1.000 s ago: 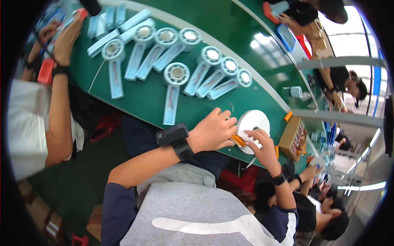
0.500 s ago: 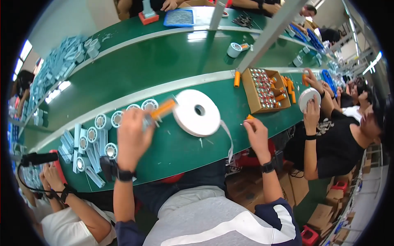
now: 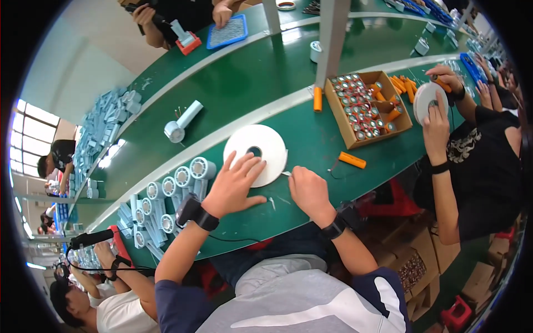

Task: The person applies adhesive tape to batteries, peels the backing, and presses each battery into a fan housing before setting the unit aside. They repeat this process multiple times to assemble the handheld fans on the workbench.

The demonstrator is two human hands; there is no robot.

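A white roll of tape lies flat on the green bench in front of me. My left hand is open, with spread fingers resting over the roll's near side and its hub. Right of the roll, my right hand pinches the loose end of the tape strip. An orange battery with thin wires lies on the bench beyond my right hand. To the left of my left hand stand several light blue fan bodies with round heads.
A cardboard box of batteries stands at the back right, by a metal post. On the belt beyond lies a light blue fan body with wires showing. A co-worker's hand holds another white roll at right.
My left hand has let go of an orange battery with a light blue part and moved onto the roll. My right hand has left the other battery and moved left to the tape end.
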